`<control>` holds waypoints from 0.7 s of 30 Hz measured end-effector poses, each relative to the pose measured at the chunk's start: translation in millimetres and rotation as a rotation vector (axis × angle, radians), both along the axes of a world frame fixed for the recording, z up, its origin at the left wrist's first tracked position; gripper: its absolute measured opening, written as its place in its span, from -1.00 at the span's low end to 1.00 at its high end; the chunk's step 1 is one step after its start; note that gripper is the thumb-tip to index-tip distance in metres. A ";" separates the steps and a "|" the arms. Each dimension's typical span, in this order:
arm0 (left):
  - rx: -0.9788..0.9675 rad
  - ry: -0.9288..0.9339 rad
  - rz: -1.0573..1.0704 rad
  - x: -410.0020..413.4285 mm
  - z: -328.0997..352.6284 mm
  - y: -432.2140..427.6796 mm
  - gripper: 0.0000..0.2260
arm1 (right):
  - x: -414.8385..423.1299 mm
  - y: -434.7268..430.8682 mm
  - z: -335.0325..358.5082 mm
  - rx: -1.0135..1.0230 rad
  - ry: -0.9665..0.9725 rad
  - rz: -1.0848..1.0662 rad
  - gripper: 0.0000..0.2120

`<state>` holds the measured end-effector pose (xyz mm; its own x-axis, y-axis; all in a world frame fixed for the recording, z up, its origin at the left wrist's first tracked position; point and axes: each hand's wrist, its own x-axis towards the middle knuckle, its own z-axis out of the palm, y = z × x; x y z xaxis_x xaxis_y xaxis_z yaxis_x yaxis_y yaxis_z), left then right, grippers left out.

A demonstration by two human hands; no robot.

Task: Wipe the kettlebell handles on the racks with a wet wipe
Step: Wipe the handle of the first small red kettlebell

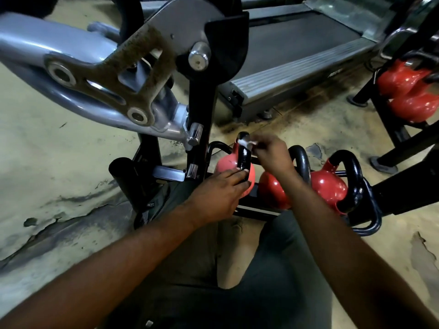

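Dark trousers (285,269) fill the bottom of the view, with both bare forearms reaching forward over them. Just beyond, the left hand (218,193) lies on the red body of the leftmost kettlebell (225,166), its fingers straight and spread flat over the bell, fingertips touching the foot of the black handle (244,157). That kettlebell sits at the left end of a low black rack (256,211) on the floor. Above it, the right hand (273,153) has its fingers curled, pinching a crumpled white wet wipe (247,143) against the top of the same handle.

To the right on the rack stand two more red kettlebells, side by side: the middle kettlebell (273,191), partly hidden behind the right wrist, and the right kettlebell (330,186), whose thick black handle loop rises clear of the rack's end.

A grey exercise machine (95,67) with a worn, rust-flecked link plate hangs over the left side, its black upright post just beside the leftmost kettlebell. The beige floor (59,162) is stained and cracked. Farther back lies a treadmill (297,55), and at the right edge a second rack (392,124) holds more red kettlebells (408,91).
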<state>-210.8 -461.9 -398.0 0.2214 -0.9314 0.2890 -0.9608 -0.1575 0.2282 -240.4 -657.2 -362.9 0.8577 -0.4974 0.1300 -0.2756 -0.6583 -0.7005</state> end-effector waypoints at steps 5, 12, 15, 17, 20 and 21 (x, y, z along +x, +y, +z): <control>0.058 -0.029 -0.007 -9.9 -1.1 -0.3 -0.56 | 38.1 -7.5 29.0 -0.621 0.416 0.326 -0.81; 0.012 -0.050 -0.013 -3.2 -1.5 4.6 -0.63 | 61.4 41.2 48.3 -1.084 0.792 0.646 -0.72; -0.007 -0.032 0.023 -1.1 -3.5 4.6 -0.60 | 74.2 13.1 51.8 -0.831 0.707 0.503 -0.76; -0.025 0.017 0.046 3.9 -5.8 3.6 -0.62 | 63.7 -5.1 41.8 -0.536 0.508 0.378 -0.82; -0.075 0.038 0.072 13.4 -7.0 -8.7 -0.67 | 26.5 -6.9 12.4 -0.085 0.121 0.113 -0.88; -0.096 0.054 0.081 17.8 -6.0 -15.5 -0.68 | 19.5 -6.4 3.6 0.034 0.042 0.004 -0.87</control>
<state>-193.0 -477.4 -404.0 0.3124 -0.8783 0.3621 -0.9317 -0.2090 0.2970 -220.9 -663.6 -359.3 0.8641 -0.4975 0.0768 -0.3027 -0.6354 -0.7104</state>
